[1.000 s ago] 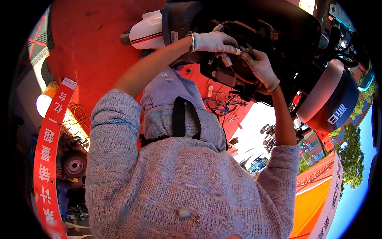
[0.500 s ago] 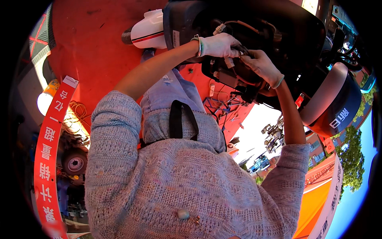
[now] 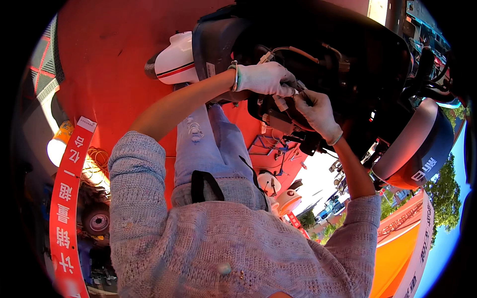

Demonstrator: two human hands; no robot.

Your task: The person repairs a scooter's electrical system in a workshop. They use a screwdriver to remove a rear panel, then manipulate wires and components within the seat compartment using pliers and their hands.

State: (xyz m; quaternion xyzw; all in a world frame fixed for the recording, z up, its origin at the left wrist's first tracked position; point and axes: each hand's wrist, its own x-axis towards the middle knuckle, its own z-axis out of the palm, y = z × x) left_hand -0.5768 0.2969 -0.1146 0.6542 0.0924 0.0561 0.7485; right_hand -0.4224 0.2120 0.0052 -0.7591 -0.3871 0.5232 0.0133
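Note:
My left hand (image 3: 266,79), in a pale knitted glove, reaches into the open, dark body of a scooter (image 3: 362,54). Its fingers are closed in a pinch on what looks like a dark wire. My right hand (image 3: 318,115), gloved alike, meets it fingertip to fingertip and pinches a dark wire (image 3: 306,99) at the same spot. The fingers partly hide the joint between them. A whitish plug connector (image 3: 281,103) hangs just below my fingertips. Above my left hand, another pale connector (image 3: 267,57) sits on a lead with a brown sleeve (image 3: 303,52).
The scooter's white fender (image 3: 176,58) lies left and its seat (image 3: 410,144) right. Below the opening, blue metal stands (image 3: 271,146) and cables lie on the red floor (image 3: 119,59). A red banner (image 3: 65,208) and a wheel (image 3: 96,222) are at left, an orange tent (image 3: 395,263) at right.
The view has shifted a little, so the scene sits lower. My right fingers have curled in closer to my left fingertips. Both hands stay at the wiring.

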